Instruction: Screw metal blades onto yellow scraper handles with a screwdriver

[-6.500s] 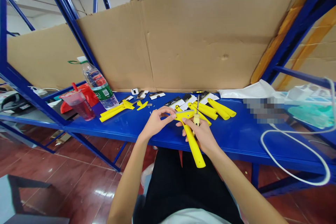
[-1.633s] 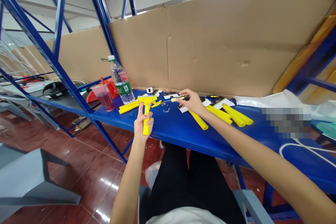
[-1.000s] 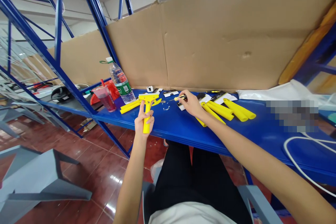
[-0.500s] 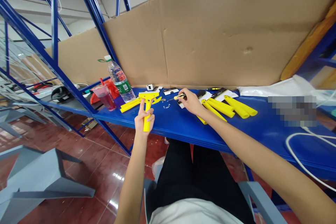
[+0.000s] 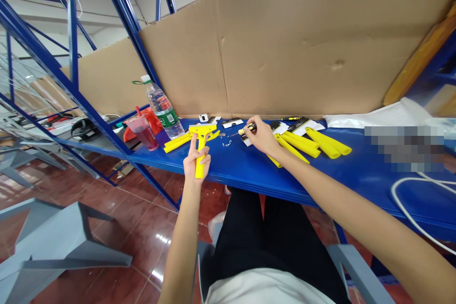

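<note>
The bench (image 5: 235, 166) under both grips is smooth, glossy blue metal, and the wall of cardboard (image 5: 285, 47) beyond them is matt brown, with an upright crease and a few dents. Left of the left grip stand a clear, ribbed plastic bottle (image 5: 164, 113) with a green label and a tapering, see-through cup (image 5: 143, 133) holding something red. Small pale bits (image 5: 226, 144) lie scattered between the two grips. To the right of the right grip lie yellow tubular handles (image 5: 301, 145), fanned out, with flat printed cards (image 5: 302, 126) behind them.

The scraper (image 5: 201, 145) is in the left hand (image 5: 195, 164), whose fingers are wrapped around its handle. It is bright yellow plastic, T-shaped, its wide head uppermost and clear of the fingers, with a greyish strip along the top edge. The right hand (image 5: 261, 136) is closed around a screwdriver (image 5: 242, 131) with a cream-and-black handle, its thin shaft pointing left towards the pale bits.
</note>
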{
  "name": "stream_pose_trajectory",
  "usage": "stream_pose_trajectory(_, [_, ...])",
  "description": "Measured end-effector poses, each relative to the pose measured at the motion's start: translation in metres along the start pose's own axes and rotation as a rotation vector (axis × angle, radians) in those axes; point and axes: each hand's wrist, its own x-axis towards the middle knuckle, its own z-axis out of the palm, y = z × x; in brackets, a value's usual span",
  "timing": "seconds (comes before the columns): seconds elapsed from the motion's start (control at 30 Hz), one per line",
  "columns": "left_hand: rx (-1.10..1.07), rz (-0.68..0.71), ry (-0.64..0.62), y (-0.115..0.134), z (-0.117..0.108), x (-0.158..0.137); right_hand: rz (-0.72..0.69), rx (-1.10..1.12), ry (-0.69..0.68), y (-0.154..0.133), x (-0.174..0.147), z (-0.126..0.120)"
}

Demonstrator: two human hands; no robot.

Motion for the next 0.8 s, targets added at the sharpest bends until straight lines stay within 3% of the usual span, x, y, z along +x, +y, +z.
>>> stream_pose_trajectory(0.5, [-0.02,-0.029,0.018,-0.001,0.001,0.001,0.076,-0.016,0.098,-0.013,-0.002,-0.004])
stream_pose_trajectory(0.8, [-0.134,-0.182,0.2,-0.01,0.009,0.01,0.044,0.075,0.205,-0.018,0.002,-0.014])
